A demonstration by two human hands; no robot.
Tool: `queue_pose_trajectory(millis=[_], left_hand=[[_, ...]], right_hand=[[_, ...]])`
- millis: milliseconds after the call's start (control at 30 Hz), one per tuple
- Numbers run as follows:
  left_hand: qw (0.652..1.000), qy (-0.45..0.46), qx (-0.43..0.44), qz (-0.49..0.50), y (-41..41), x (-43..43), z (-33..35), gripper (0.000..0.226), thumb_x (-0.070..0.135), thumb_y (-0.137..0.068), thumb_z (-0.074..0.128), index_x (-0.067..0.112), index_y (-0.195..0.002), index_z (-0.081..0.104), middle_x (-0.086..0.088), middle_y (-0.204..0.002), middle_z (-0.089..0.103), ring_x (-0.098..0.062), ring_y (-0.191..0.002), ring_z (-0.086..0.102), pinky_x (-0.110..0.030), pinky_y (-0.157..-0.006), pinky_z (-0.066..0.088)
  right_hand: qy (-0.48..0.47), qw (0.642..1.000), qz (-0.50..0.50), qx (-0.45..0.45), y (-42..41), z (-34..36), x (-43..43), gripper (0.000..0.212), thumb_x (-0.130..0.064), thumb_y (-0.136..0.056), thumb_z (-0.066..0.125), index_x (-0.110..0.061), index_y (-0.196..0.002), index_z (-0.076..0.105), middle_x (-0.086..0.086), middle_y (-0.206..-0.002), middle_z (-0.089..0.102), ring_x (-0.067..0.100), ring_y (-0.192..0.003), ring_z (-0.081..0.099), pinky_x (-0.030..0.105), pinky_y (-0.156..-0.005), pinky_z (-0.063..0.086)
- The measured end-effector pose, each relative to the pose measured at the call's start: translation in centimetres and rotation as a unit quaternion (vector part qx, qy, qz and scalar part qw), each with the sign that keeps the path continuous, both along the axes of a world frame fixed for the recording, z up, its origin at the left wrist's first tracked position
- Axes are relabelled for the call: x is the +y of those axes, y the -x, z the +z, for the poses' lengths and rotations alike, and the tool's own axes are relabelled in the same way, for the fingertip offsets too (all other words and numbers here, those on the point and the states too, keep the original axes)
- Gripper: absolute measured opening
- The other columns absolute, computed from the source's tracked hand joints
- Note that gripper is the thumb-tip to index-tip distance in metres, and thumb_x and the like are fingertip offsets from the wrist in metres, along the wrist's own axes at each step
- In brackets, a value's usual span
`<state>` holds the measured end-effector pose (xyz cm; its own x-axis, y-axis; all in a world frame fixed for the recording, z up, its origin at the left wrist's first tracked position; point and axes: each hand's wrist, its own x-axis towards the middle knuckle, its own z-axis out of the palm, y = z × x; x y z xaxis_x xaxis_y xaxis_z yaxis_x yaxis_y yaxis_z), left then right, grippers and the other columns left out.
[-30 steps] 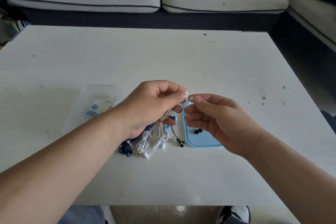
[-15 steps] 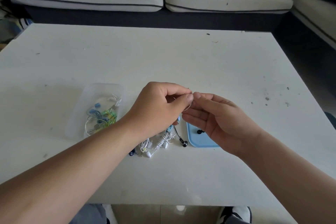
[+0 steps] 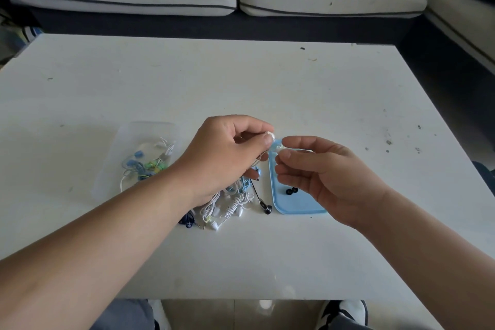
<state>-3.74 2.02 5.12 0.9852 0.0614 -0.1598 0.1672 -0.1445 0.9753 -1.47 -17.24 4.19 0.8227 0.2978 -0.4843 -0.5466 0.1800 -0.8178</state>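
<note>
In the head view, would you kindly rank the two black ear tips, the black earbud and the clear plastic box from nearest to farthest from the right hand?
1. Two black ear tips, on the light blue tray, beside the right hand.
2. Black earbud, left of the tray.
3. Clear plastic box, far left.

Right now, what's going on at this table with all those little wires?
A person at a white table is working on earphones. The left hand pinches a white earbud, and the right hand pinches a small pale piece right beside it, over a blue tray holding two black ear tips. A tangled pile of earphones lies under the left hand, and a clear tub with more sits further left.
</note>
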Motion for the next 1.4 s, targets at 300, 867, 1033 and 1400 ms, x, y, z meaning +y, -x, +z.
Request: queue_pose_trajectory(millis=[300, 867, 1033, 1400], left_hand=[[0.999, -0.035, -0.011, -0.021, 0.2, -0.3, 0.1, 0.018, 0.018, -0.1, 0.068, 0.023, -0.116, 0.073, 0.011, -0.092, 0.081, -0.001, -0.067, 0.072, -0.026, -0.054, 0.058], [1.0, -0.009, -0.001, -0.012, -0.8, -2.6, -0.5, 0.009, 0.017, -0.094, 0.075, 0.02, -0.102, 0.079, -0.006, -0.085, 0.079, -0.01, -0.072, 0.073, -0.024, -0.062, 0.056], [0.999, -0.038, 0.012, 0.023, -1.1, -2.4, -1.0, 0.008, 0.018, -0.094, 0.075, 0.021, -0.101, 0.078, 0.003, -0.072, 0.075, -0.003, -0.057, 0.065, -0.021, -0.059, 0.051], [0.997, -0.062, 0.053, 0.011, -1.5, -1.8, -2.1, 0.012, 0.013, -0.092, 0.076, 0.02, -0.101, 0.076, -0.002, -0.07, 0.075, -0.013, -0.064, 0.067, -0.021, -0.056, 0.047]], right_hand=[[-0.024, 0.999, 0.023, -0.011, -0.1, 0.2, 0.0, 0.024, 0.003, -0.092, 0.066, 0.008, -0.115, 0.071, 0.019, -0.096, 0.076, 0.021, -0.081, 0.077, 0.028, -0.073, 0.062], [0.055, 0.997, 0.033, -0.045, 0.0, 0.5, -1.1, 0.019, -0.006, -0.084, 0.077, 0.005, -0.099, 0.071, 0.014, -0.087, 0.077, 0.023, -0.073, 0.074, 0.031, -0.069, 0.062], [0.167, 0.982, -0.039, -0.081, -1.2, 0.3, -2.6, 0.014, -0.006, -0.087, 0.078, 0.001, -0.097, 0.071, 0.012, -0.077, 0.072, 0.023, -0.063, 0.066, 0.034, -0.06, 0.056], [0.458, 0.854, 0.065, -0.239, -3.5, -5.0, -0.9, 0.008, -0.013, -0.09, 0.066, -0.017, -0.085, 0.071, -0.003, -0.071, 0.065, 0.017, -0.058, 0.057, 0.026, -0.054, 0.046]])
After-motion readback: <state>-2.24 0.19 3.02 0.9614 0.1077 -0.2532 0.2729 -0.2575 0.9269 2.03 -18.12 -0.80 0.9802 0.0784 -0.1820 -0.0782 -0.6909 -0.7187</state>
